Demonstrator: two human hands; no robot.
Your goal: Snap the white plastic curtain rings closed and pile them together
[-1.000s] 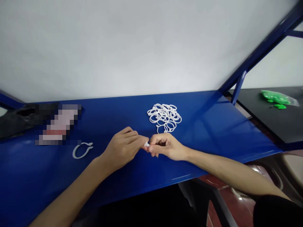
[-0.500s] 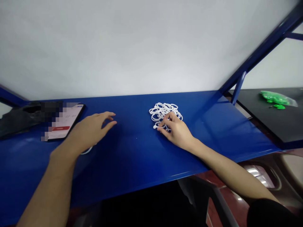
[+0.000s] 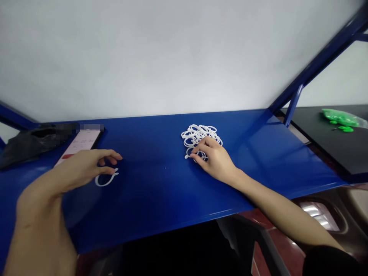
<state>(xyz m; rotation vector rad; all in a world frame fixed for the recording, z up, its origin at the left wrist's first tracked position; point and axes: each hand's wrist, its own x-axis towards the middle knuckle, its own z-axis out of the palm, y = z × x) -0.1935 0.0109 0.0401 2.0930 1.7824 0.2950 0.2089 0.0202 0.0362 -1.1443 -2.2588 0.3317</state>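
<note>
My left hand [image 3: 96, 165] hovers over the left part of the blue table [image 3: 149, 191], its thumb and fingers apart. Just below its thumb lies a single white plastic ring [image 3: 105, 184] with a gap at its upper right end; the hand partly covers it. On the right, my right hand [image 3: 214, 157] rests at the front of a pile of white plastic rings [image 3: 198, 132]. Its thumb and index finger pinch a ring with a small knob [image 3: 186, 156] at the pile's near edge. The fingers hide part of that ring.
A phone [image 3: 86, 138] lies at the left beside a black plastic bag [image 3: 31, 143]. A white wall [image 3: 172, 57] rises behind the table. On a black table [image 3: 330, 142] at the right is a clear bag of green pieces [image 3: 340, 117]. Blue metal supports flank the table.
My left hand has moved left and toward me, uncovering more of the single ring. My right hand has barely moved; the knobbed ring at its fingertips has shifted slightly toward me.
</note>
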